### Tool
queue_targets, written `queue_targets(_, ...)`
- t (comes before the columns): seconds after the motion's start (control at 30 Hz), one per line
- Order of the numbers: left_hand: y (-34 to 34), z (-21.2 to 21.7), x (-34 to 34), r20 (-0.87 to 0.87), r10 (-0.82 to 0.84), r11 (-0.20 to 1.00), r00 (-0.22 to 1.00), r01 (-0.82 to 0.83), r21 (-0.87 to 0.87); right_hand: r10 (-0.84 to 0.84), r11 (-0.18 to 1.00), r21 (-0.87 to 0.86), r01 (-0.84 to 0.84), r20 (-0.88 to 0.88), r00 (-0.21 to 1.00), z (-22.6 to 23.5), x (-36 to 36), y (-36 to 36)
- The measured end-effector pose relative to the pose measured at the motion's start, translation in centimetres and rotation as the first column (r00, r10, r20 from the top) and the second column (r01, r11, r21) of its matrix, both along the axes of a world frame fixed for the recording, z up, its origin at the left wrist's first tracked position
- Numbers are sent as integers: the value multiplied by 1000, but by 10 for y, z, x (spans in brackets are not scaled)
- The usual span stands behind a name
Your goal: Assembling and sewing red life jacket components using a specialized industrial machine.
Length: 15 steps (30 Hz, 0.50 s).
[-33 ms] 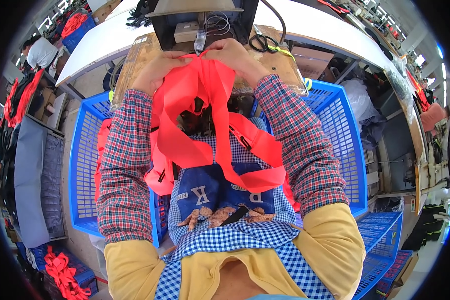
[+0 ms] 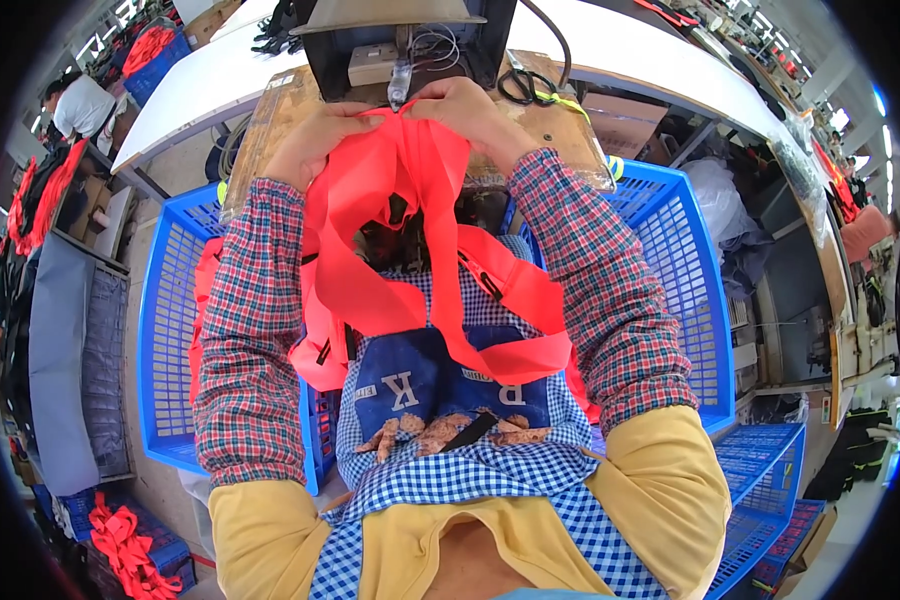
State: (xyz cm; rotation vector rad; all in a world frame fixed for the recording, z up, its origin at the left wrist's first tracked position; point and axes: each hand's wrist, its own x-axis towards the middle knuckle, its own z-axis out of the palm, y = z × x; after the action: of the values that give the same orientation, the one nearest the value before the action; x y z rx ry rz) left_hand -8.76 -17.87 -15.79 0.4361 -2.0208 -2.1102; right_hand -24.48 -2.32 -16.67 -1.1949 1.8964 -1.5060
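Observation:
My left hand (image 2: 322, 140) and my right hand (image 2: 467, 118) both pinch the top of a bright red-orange webbing strap (image 2: 370, 190). They hold it up against the small metal head of a bench machine (image 2: 400, 78). From there the strap hangs in wide loops over my lap, and several dark pieces show on its lower lengths. Beneath it lies my blue checked apron (image 2: 490, 462) with a dark blue printed panel. What sits right between my fingertips is too small to make out.
A worn wooden board (image 2: 270, 125) carries the machine, with black-handled scissors (image 2: 526, 88) on its right. Blue plastic crates (image 2: 175, 330) flank me, one on the right (image 2: 685, 300). A white table (image 2: 650, 60) runs behind. Another person (image 2: 85, 105) bends at the far left.

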Motion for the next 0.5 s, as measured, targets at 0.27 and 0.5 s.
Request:
queue_targets(0.27,-4,4,17,44,37,999,998,-37,6,-94,986,76,147,-474,876,32,7,23)
queue_targets(0.5,-24,20,116,-68,196,978,978,-190,84,-518,707,-170,686,-785,340,119,-170,252)
